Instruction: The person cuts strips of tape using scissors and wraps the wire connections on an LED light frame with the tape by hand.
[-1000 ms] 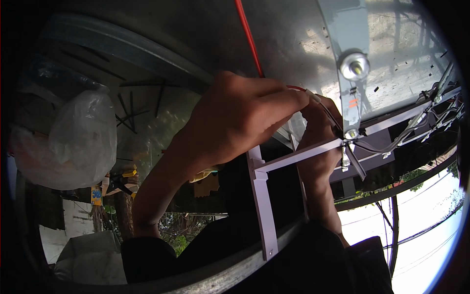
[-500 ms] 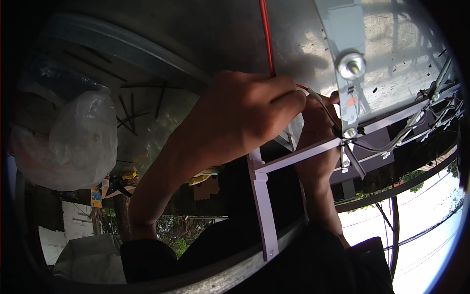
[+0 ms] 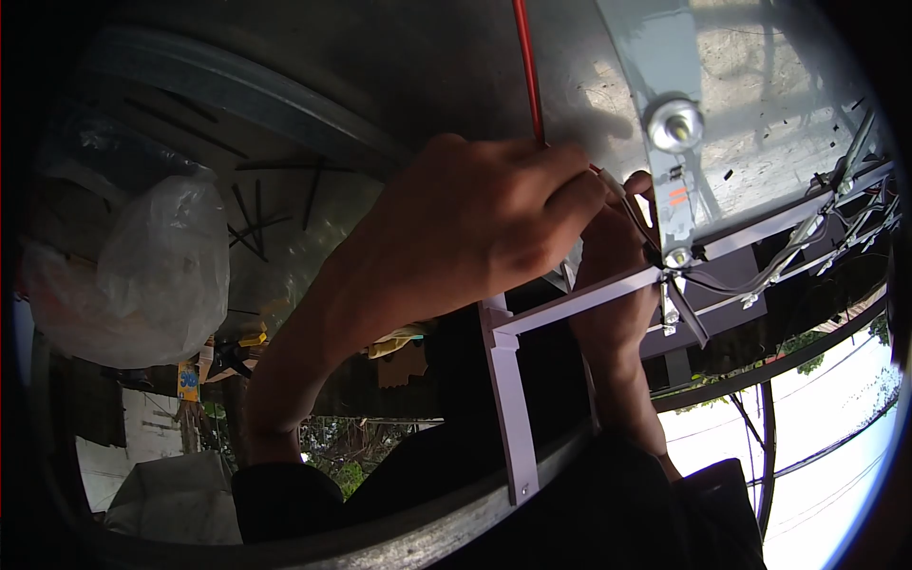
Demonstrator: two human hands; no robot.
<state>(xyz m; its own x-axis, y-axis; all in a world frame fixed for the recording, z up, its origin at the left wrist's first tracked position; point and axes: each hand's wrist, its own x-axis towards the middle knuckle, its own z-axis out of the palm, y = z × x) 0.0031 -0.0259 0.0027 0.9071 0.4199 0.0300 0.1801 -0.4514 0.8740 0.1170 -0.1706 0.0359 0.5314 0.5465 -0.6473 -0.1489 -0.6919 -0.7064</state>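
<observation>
From the left, my left hand [image 3: 484,214] reaches in with its fingers closed on a red wire [image 3: 528,71] that runs up to the top edge. Between the hands a short pale sleeve [image 3: 613,182] shows on the wire, with darker leads running down to the frame. My right hand [image 3: 616,252] is behind the lilac metal frame [image 3: 575,302], its fingertips bent round the wire by the sleeve. Just to its right hangs a grey strip [image 3: 655,57] with a round LED lens [image 3: 675,124].
A clear plastic bag [image 3: 163,275] is at the left, near thin black strips [image 3: 255,223] on the metal sheet. More lilac bars with LED lenses and loose wires [image 3: 779,275] extend right. A curved metal edge [image 3: 446,522] crosses the bottom.
My left hand has shifted slightly right, closer to the right hand. The upper red wire has swung to the right, and the LED strip's top has moved a little left.
</observation>
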